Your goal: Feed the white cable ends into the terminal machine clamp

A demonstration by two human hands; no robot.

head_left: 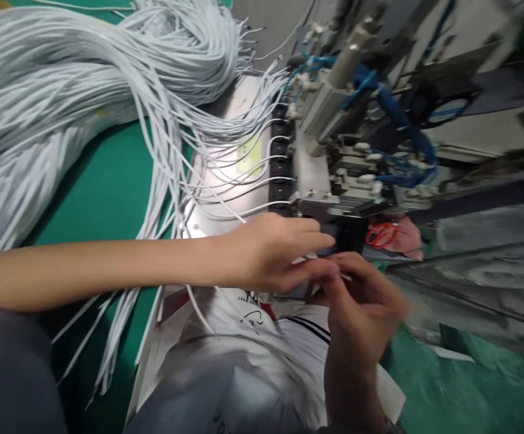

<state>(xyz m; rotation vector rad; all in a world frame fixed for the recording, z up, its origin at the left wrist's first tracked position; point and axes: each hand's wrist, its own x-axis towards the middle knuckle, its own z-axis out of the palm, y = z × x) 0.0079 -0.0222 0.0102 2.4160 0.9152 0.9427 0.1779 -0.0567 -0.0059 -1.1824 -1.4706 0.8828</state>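
My left hand point(284, 250) reaches in from the left with its fingers pinched together. A short length of white cable point(304, 258) shows between those fingers. My right hand point(361, 301) comes up from the bottom right, and its thumb and fingertips meet the left fingertips. A small white bit shows at its pinch too, apparently the same cable; blur and fingers hide the end. Just above both hands stands a machine with a metal block point(313, 175) and a row of black slots point(280, 163), into which several white cables run.
A large bundle of white cables point(63, 78) covers the green table point(112, 175) at the left. A metal plate point(230, 144) carries a yellow-green label point(249, 157). Blue air hoses point(388, 108) loop over the machine. Red-handled scissors point(381, 235) lie beyond my right hand.
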